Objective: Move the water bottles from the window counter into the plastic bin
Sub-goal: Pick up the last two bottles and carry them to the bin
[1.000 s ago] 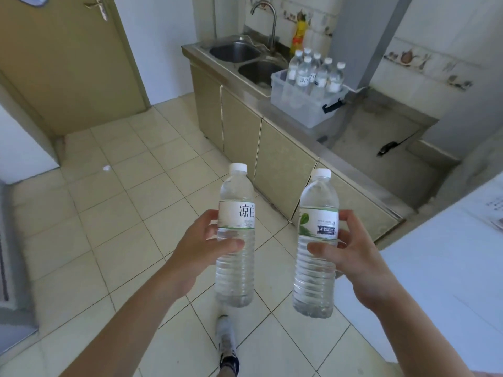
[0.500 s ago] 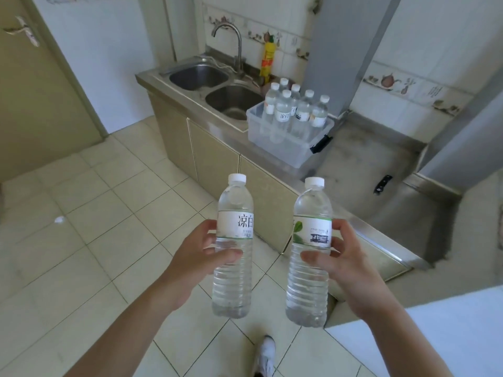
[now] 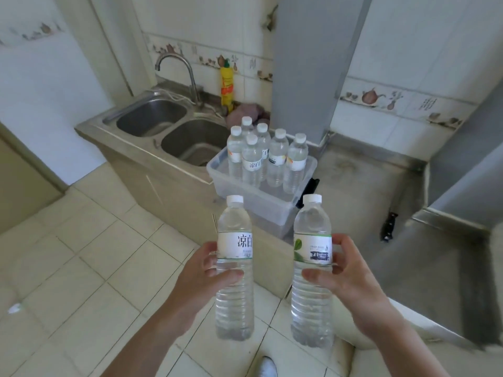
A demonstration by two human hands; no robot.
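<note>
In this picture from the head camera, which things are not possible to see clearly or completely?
- Head view: the near wall of the plastic bin is partly covered by the two held bottles.
- Rear bottles in the bin stand behind the front ones, so the count is unsure.
- Small print on the right hand's bottle label is too blurred to read.
- The shoe is cut by the bottom edge.
- The dark object on the counter is too small to name.

Shoe [image 3: 266,367] cut off below — bin [image 3: 261,205] bottles' labels unreadable.

I see six bottles [image 3: 277,159] crowding the far half of the plastic bin [image 3: 268,205]; its near half lies open. Grey column [image 3: 313,66] rises close behind, sink [image 3: 190,142] just left.
</note>
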